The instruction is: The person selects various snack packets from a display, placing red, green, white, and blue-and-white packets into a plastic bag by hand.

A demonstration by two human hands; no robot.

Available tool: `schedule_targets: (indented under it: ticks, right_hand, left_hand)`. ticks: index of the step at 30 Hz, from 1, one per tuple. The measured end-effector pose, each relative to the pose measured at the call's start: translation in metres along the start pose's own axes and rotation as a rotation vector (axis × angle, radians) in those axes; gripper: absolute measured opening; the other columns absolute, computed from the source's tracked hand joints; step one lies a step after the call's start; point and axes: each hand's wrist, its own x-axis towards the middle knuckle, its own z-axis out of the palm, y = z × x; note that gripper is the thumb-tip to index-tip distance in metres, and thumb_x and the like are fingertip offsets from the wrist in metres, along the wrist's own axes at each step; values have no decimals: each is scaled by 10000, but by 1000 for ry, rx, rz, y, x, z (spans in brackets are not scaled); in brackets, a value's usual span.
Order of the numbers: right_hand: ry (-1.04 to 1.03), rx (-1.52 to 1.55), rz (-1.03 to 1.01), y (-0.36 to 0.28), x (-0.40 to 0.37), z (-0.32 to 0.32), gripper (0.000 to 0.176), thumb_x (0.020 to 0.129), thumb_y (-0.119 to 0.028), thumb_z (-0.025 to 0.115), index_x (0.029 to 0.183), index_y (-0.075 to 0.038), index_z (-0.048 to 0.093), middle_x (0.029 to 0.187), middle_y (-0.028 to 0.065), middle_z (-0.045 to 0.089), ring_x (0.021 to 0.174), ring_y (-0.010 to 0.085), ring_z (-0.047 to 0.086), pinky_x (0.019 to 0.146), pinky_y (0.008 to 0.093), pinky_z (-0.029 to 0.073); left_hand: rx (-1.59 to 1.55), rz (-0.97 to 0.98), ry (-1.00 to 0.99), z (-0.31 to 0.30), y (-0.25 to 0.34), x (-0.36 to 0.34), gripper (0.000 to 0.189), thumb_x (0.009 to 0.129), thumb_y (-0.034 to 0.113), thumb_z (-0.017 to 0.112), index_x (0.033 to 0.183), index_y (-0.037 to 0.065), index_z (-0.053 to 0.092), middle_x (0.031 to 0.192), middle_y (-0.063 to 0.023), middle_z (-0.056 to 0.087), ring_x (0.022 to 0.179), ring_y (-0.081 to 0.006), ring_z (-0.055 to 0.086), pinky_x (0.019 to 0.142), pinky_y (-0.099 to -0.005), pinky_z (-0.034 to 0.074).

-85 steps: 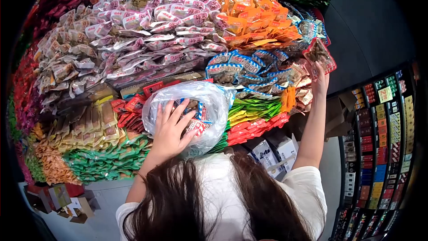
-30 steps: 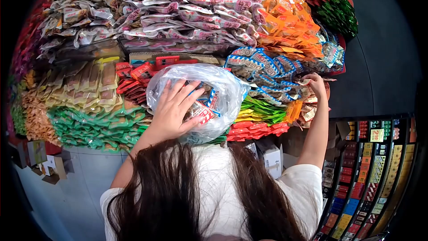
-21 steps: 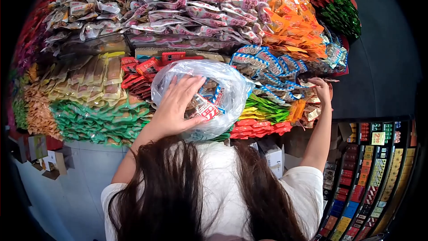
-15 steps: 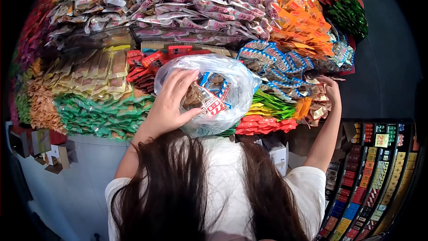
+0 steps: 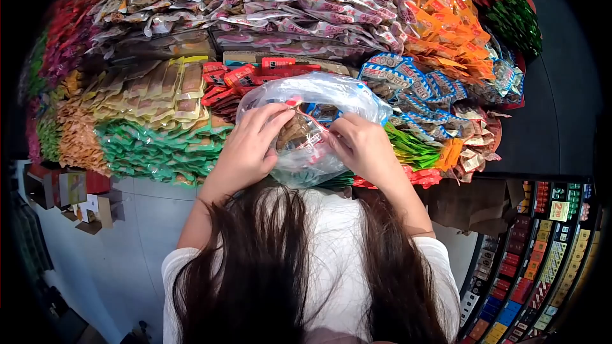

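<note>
A clear plastic bag lies open on the snack display in front of me, with blue-and-white packets inside. At its mouth is a brown snack packet with red-and-white printing. My left hand reaches over the bag's left rim, its fingertips closed at the packet's upper left edge. On the right side, my right hand pinches the packet between thumb and fingers. The two hands partly hide the packet's edges.
Blue-striped packets and brown-red packets lie right of the bag. Green packets and yellow-edged packets are stacked on the left. Orange packets rise behind. A shelf of small boxes stands at lower right.
My right hand has come back left from the brown-red packets to the bag and now grips the packet at its mouth. My left hand's fingers have drawn closer together on the packet.
</note>
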Motion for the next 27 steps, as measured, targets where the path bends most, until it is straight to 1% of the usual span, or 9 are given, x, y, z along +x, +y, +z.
schedule_targets:
  ticks: [6, 13, 16, 18, 19, 21, 22, 25, 27]
  right_hand:
    - [68, -143, 95, -2, -11, 14, 437, 829, -467, 708, 781, -37, 648, 672, 133, 639, 609, 319, 642, 576, 402, 502]
    - [6, -9, 224, -5, -1, 16, 385, 836, -392, 723, 808, -15, 647, 732, 142, 647, 643, 304, 645, 586, 384, 497]
    - [48, 244, 96, -9, 3, 10, 265, 821, -244, 750, 835, -2, 642, 809, 136, 655, 710, 299, 653, 627, 366, 510]
    - [112, 518, -247, -11, 4, 7, 167, 808, -128, 723, 900, -20, 635, 935, 125, 667, 798, 308, 657, 660, 377, 524]
    - [112, 520, -247, -13, 4, 4, 167, 808, -128, 723, 900, -20, 635, 935, 125, 667, 798, 308, 657, 660, 377, 524]
    - [154, 528, -477, -16, 4, -1, 150, 791, -62, 717, 915, -34, 638, 963, 105, 674, 808, 300, 670, 673, 368, 533]
    - [180, 486, -522, -14, 3, -2, 168, 779, -59, 724, 930, -39, 654, 983, 92, 688, 832, 268, 686, 677, 361, 542]
    - [292, 459, -592, -15, 2, -13, 185, 767, -69, 740, 931, -38, 661, 991, 82, 698, 836, 248, 692, 679, 354, 551]
    - [317, 651, -589, -11, -1, -15, 214, 786, -34, 736, 974, -43, 635, 1000, 128, 712, 905, 262, 702, 735, 353, 563]
  left_hand:
    - [74, -28, 135, 11, -9, -11, 653, 675, -13, 608, 1318, 21, 498, 1300, -149, 483, 1185, -372, 481, 995, -431, 435]
    - [88, -92, 110, 14, -13, -13, 679, 698, 28, 650, 1352, -2, 473, 1337, -193, 450, 1260, -373, 442, 1048, -421, 389]
    - [-6, -144, 102, 5, -14, -14, 726, 701, 68, 694, 1388, 17, 463, 1400, -190, 418, 1327, -360, 408, 1088, -400, 352]
    - [-123, -176, 147, -6, -10, -13, 780, 669, 118, 760, 1391, 31, 478, 1428, -166, 430, 1334, -323, 418, 1094, -395, 346]
    - [-122, -177, 145, -12, -8, -11, 780, 669, 118, 760, 1391, 31, 478, 1428, -166, 430, 1334, -323, 418, 1094, -395, 346]
    - [-210, -27, 168, -26, -5, -6, 798, 649, 142, 806, 1378, 43, 498, 1415, -139, 471, 1308, -316, 453, 1086, -410, 360]
    - [-173, 26, 221, -29, -1, -2, 687, 630, 184, 844, 1259, 45, 605, 1275, -111, 612, 1238, -305, 530, 1030, -411, 419]
    - [-215, 276, 113, -27, -12, 1, 538, 652, 197, 819, 1147, 50, 668, 1158, -85, 688, 1165, -280, 589, 980, -400, 451]
    - [-285, 241, 153, -26, 5, 6, 390, 715, 231, 783, 1036, 25, 700, 1051, -96, 725, 981, -285, 680, 874, -379, 515]
